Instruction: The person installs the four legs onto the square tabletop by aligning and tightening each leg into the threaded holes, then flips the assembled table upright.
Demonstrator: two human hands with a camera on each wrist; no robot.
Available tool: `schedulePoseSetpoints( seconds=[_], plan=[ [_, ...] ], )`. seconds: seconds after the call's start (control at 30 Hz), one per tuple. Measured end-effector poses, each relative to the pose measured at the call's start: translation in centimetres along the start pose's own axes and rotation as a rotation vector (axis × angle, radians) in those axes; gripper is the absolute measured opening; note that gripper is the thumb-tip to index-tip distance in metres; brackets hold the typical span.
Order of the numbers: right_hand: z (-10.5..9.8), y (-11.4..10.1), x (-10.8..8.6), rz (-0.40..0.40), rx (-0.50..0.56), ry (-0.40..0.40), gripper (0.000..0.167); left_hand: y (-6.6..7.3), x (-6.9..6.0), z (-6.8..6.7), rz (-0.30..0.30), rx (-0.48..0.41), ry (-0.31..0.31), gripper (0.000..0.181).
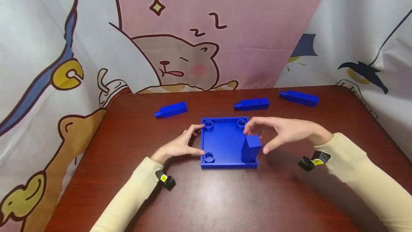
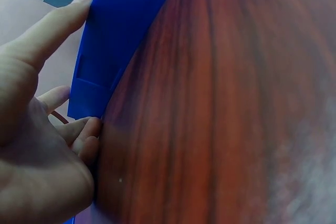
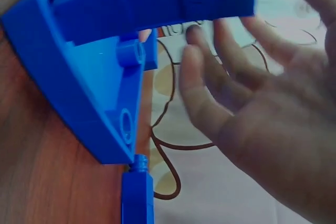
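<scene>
A square blue tray-like base (image 1: pixel 223 142) with raised rims lies on the table, open side up. Round threaded-looking sockets show at three of its corners, such as the near-left socket (image 1: pixel 209 157). At the near-right corner a blue square post (image 1: pixel 251 148) stands upright. My left hand (image 1: pixel 175 147) touches the base's left rim, thumb and index finger spread apart along it. Around the post, my right hand (image 1: pixel 291 130) hovers with thumb and fingers apart; in the right wrist view a gap shows between its fingers and the post (image 3: pixel 157 3).
Three more blue posts with narrow ribbed ends lie on the table behind the base: a left post (image 1: pixel 173 109), a middle post (image 1: pixel 255 104) and a right post (image 1: pixel 302 98). A printed cloth (image 1: pixel 257 28) hangs along the table's back edge and sides.
</scene>
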State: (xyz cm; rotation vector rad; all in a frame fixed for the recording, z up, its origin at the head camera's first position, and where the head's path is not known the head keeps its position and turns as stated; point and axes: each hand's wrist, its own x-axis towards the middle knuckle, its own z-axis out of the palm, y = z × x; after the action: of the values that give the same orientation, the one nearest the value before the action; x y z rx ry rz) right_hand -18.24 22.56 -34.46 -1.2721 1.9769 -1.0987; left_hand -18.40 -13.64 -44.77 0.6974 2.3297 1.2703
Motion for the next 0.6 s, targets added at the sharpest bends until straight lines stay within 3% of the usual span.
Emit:
schedulePoseSetpoints(
  seconds=[0.13, 0.43, 0.6],
  plan=[
    [-0.57, -0.18, -0.07, -0.103, 0.024, -0.104, 0.059, -0.14, 0.12, 0.04, 0.003, 0.003, -0.002, 0.090],
    [-0.95, 0.18, 0.63, -0.086, 0.067, -0.175, 0.047, -0.21, 0.15, 0.08, 0.011, 0.011, -0.005, 0.090],
    [-1.02, 0.45, 0.74, -0.071, 0.089, -0.160, 0.039, -0.11, 0.07, 0.05, 0.013, 0.009, -0.004, 0.091]
  ],
)
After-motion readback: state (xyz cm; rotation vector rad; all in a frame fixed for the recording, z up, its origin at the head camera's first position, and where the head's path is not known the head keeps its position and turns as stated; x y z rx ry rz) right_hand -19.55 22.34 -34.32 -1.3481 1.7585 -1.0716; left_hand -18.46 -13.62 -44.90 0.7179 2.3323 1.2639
